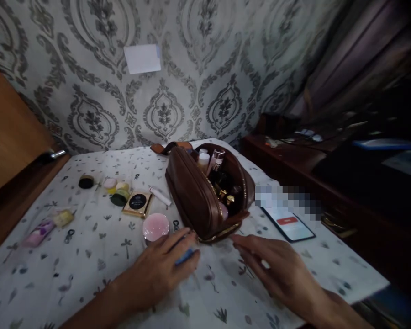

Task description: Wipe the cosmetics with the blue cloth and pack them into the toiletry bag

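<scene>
A brown cosmetic bag [195, 192] stands unzipped, with several bottles and gold-capped items inside, among them a white-capped bottle [203, 160]. My left hand [162, 265] is at the bag's near left corner, its fingers curled over a small blue item [184, 257] mostly hidden beneath them. A round pink compact [156, 226] lies right by its knuckles. At the near right end of the bag, my right hand [270, 262] has thumb and fingers pinched together close to the zipper edge. What they grip, if anything, is hidden.
Left of the bag lie a white tube [160, 195], a square gold case [137, 203], several small jars [119, 196], a black round lid [86, 182] and a purple tube [39, 232]. A phone [289, 223] rests on the right. Behind is a patterned wall [164, 105].
</scene>
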`<state>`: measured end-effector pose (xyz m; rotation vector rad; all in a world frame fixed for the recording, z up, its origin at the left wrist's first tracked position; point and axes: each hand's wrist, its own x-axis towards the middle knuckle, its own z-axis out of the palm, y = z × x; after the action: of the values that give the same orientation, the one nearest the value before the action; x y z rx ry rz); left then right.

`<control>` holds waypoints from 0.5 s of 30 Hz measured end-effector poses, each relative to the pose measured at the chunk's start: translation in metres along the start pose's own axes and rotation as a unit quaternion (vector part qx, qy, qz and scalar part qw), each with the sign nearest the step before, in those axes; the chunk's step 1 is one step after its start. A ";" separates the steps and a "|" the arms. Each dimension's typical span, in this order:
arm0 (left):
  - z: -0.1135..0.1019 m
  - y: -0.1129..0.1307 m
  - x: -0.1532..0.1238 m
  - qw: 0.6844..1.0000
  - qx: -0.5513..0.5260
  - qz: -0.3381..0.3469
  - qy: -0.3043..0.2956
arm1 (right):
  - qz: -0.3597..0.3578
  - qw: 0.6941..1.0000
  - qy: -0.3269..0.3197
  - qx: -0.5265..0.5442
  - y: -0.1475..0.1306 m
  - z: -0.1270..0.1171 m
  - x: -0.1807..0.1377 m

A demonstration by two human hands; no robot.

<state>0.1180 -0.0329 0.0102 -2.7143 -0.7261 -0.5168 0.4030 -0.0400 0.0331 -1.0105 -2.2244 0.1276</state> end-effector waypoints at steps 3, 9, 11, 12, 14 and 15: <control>0.015 -0.006 -0.025 0.999 -0.009 -0.025 0.032 | -0.036 0.999 -0.015 -0.004 -0.009 0.008 0.001; 0.029 -0.011 -0.041 0.997 -0.029 -0.024 0.074 | -0.021 0.992 -0.120 0.016 -0.013 0.036 0.001; 0.025 -0.008 -0.036 0.997 -0.028 -0.024 0.073 | -0.018 0.989 -0.146 0.025 -0.017 0.051 0.004; 0.022 -0.008 -0.034 0.996 -0.033 -0.023 0.077 | -0.019 0.988 -0.152 0.031 -0.019 0.058 0.008; 0.019 -0.010 -0.030 0.994 -0.046 -0.043 0.094 | -0.030 0.987 -0.149 0.049 -0.025 0.075 0.017; 0.018 -0.013 -0.030 0.992 -0.059 -0.064 0.093 | -0.041 0.988 -0.139 0.060 -0.029 0.084 0.023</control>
<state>0.0915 -0.0283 -0.0154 -2.6904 -0.8453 -0.8571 0.3222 -0.0286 -0.0084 -0.8785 -2.4725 0.3822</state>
